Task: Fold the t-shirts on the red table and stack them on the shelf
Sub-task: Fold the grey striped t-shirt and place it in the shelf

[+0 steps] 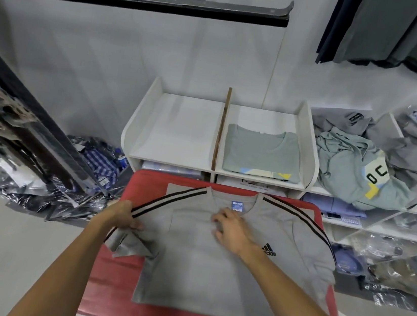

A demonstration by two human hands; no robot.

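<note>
Mostly flat, a grey t-shirt (202, 276) with black-and-white shoulder stripes lay face up on the red table (112, 277), collar toward the shelf (220, 138), blue neck label showing, small black logo on the chest. Left hand (123, 215) gripped the striped left sleeve at its edge, fingers curled round the fabric, sleeve bunched and lifted a bit off the table below the hand. Right hand (229, 229) rested on the chest just under the collar, fingers spread and only slightly bent, pressing the cloth, not holding anything. Other sleeve lay spread out toward the table's right edge. White shelf stood just behind the table, split by a wooden divider (221, 130); left compartment bare, right compartment held one folded green tee (261, 151) with a printed patch at its near edge. Right of the shelf, a loose pile of unfolded shirts (362, 167) sat on a second white shelf, with bagged clothes under it. Plastic-wrapped garments (46, 189) were heaped on the floor at left. Dark clothes (404, 32) hung at top right, and a black rail (143, 2) crossed the top.
</note>
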